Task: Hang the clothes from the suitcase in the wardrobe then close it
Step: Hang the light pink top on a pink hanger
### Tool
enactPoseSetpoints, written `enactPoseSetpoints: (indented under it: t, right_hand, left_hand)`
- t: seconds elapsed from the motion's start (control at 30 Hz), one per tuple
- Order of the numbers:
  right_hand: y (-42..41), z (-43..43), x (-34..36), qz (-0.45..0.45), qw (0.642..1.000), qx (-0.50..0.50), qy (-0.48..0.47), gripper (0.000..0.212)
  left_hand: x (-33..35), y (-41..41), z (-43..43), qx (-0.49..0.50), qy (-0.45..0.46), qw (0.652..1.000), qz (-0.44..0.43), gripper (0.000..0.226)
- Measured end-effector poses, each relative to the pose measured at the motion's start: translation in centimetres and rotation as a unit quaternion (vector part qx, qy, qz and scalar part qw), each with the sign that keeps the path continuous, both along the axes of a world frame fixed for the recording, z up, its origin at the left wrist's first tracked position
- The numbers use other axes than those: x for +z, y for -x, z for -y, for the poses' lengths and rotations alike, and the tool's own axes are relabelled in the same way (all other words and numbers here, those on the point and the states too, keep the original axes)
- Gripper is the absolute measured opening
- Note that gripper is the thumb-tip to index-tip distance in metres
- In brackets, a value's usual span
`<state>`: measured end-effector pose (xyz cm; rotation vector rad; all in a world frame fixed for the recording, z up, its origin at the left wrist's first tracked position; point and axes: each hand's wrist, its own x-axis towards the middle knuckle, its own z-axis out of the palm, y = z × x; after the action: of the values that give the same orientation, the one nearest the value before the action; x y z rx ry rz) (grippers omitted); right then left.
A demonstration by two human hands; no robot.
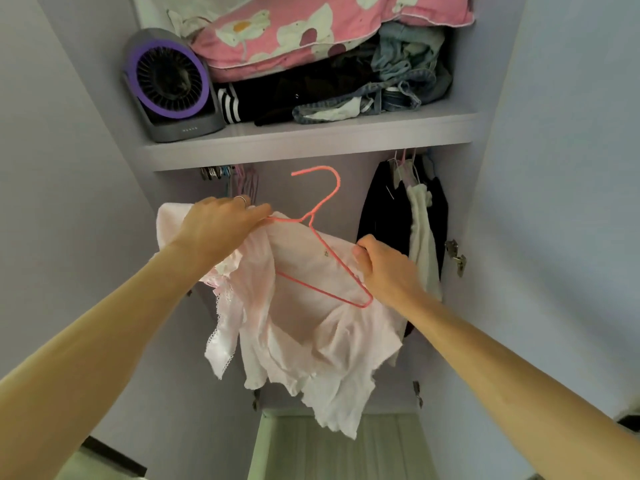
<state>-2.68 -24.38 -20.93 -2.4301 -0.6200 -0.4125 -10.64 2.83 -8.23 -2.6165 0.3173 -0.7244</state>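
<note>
Risk one: top [311,327] is not seated on hanger [310,220]. Cloth bunches between the two grips and most of it sags below them. If either hand lets go before both shoulders are on, it likely slides off the low end. Left hand [221,225] closes on the hanger's high end together with a fold of cloth. Right hand [384,268] is curled round cloth and the sloping wire at the low end (that tilt is what feeds the slide).

Risk two: the hook sits above and between the grips, just under shelf [311,142] of the open wardrobe [349,188]. Rail is hidden behind the shelf edge, so hooking on is blind. A miss could knock the shelf lip or tangle with the spare hangers [242,181] just behind the left hand.

Risk three: lace trim [221,327] below the left grip can snag on a wire end, or on the door hinge [456,258] out past the right hand.

Materials: top is thin pale pink fabric, soft and creased, with a scalloped lace edge and no stiffness. Hanger is thin pink coated wire, triangular and smooth, so low friction. Dark clothes [377,216] hang beyond the right hand. Shelf is smooth painted board carrying a grey-and-purple fan [173,88] and a floral pillow [304,29].
</note>
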Motion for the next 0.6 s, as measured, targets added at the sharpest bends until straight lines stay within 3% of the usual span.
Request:
enactPoseSetpoints:
  t: [0.03,0.1,0.17,0.23,0.3,0.4,0.47,0.53,0.6]
  right_hand:
    - [-0.3,0.6,0.2,0.012,1.000,-0.007,0.018,0.037]
    - [-0.6,1.6,0.5,0.026,0.999,-0.017,0.042,0.050]
    - [-0.8,2.5,1.0,0.031,0.998,-0.019,0.050,0.054]
    - [-0.7,3.1,2.0,0.035,0.998,-0.034,0.050,0.052]
    - [-0.6,3.3,3.0,0.031,0.998,-0.049,0.035,0.052]
    - [-0.6,2.9,4.5,-0.049,0.990,-0.043,-0.122,0.055]
    - [-0.4,2.2,5.7,-0.123,0.961,-0.042,-0.244,0.054]
    - [0.0,1.6,7.2,-0.165,0.934,-0.019,-0.316,0.049]
    - [0.3,1.6,8.6,-0.195,0.924,0.048,-0.326,0.044]
  left_hand:
    - [0.0,-0.1,-0.1,-0.003,0.018,1.000,0.012,0.004]
    - [-0.2,-0.3,0.0,0.000,0.030,0.998,0.050,0.026]
    - [-0.5,-0.6,0.4,0.000,0.003,0.998,0.069,0.011]
    - [-1.0,-1.1,0.7,0.030,-0.018,0.997,0.073,0.031]
    - [-1.1,-1.4,1.4,0.065,-0.007,0.996,0.069,0.035]
    - [-1.8,-1.4,3.3,0.101,0.065,0.992,0.027,0.017]
    - [-2.8,-1.4,4.7,0.080,0.115,0.989,0.043,0.008]
    - [-4.2,-1.6,5.9,0.005,0.122,0.990,0.073,0.015]
    - [-5.0,-1.7,6.5,-0.025,0.127,0.989,0.069,0.035]
